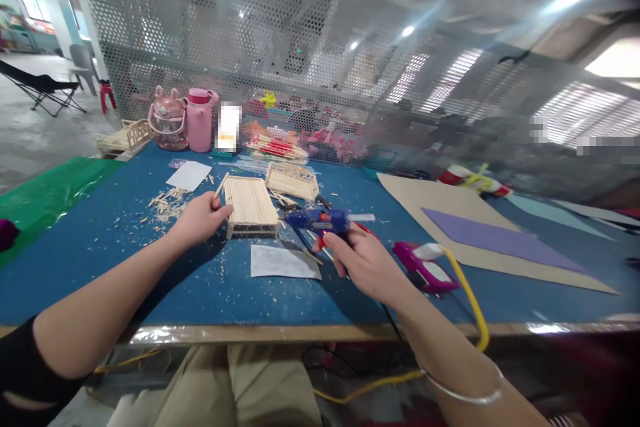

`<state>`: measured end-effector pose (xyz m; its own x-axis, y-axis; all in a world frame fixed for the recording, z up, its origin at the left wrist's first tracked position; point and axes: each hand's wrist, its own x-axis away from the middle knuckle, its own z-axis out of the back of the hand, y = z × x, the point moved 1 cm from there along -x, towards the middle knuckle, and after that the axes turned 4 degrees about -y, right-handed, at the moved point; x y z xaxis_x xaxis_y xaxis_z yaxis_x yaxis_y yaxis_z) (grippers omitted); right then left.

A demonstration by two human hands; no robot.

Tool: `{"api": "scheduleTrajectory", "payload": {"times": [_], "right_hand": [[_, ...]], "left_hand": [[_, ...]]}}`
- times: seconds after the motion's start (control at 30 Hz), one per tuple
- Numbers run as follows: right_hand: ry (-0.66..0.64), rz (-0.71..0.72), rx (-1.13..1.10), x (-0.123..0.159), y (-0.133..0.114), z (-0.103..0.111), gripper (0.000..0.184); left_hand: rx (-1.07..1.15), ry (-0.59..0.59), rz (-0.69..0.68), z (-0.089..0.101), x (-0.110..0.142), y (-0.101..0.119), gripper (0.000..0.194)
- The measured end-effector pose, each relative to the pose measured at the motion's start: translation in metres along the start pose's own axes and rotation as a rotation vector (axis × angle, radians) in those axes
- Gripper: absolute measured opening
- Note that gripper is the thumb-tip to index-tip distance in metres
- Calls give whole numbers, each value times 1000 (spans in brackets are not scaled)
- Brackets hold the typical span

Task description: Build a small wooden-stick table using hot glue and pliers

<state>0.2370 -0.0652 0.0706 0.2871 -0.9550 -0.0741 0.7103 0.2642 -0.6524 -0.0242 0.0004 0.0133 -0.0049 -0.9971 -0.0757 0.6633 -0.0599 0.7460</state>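
My left hand (200, 217) rests at the left edge of a flat panel of wooden sticks (250, 205) on the blue table; its fingers curl around a loose thin stick (221, 185) that points up and back. My right hand (363, 260) grips a blue hot glue gun (320, 219), with the nozzle aimed left toward the panel's near right corner. A white glue stick pokes out of the gun's back. A second stick-built piece (293, 180) lies just behind the panel.
A white paper sheet (283, 261) lies in front of the panel. A pink-and-white tool (425, 267) with a yellow cord sits right of my hand. Cardboard with a purple sheet (493, 237) fills the right side. Stick scraps (167, 203), pink bottles (200, 119) and a perforated screen stand behind.
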Motion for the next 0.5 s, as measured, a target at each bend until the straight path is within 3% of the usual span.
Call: {"api": "scheduleTrajectory", "payload": {"times": [0.5], "right_hand": [[30, 30, 130, 1, 2, -4, 35]], "left_hand": [[-15, -9, -8, 1, 2, 2, 27]]}}
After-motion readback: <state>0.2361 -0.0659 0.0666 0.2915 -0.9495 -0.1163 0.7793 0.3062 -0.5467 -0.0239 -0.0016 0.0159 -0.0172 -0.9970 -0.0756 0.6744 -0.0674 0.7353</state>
